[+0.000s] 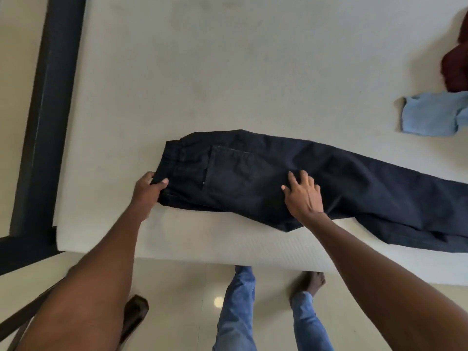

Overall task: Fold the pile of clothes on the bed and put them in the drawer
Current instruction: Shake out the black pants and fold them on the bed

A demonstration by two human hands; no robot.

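Fingers: left hand (149,188) pinches the waistband corner of the dark trousers (291,181); right hand (304,196) lies flat and spread on the seat, gripping nothing. Trousers lie halved lengthwise near the mattress (228,72) front edge, legs trailing right. Risk: legs drag and skew on the next fold, or slide off the edge. Blue garment (430,115) and maroon garment (455,64) still unfolded, far right.

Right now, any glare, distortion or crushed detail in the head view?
Head view: wide-angle bend along the black bed frame; small glare spot on the floor tile; the dark trousers lose fold detail in shadow; both hands stay sharp.
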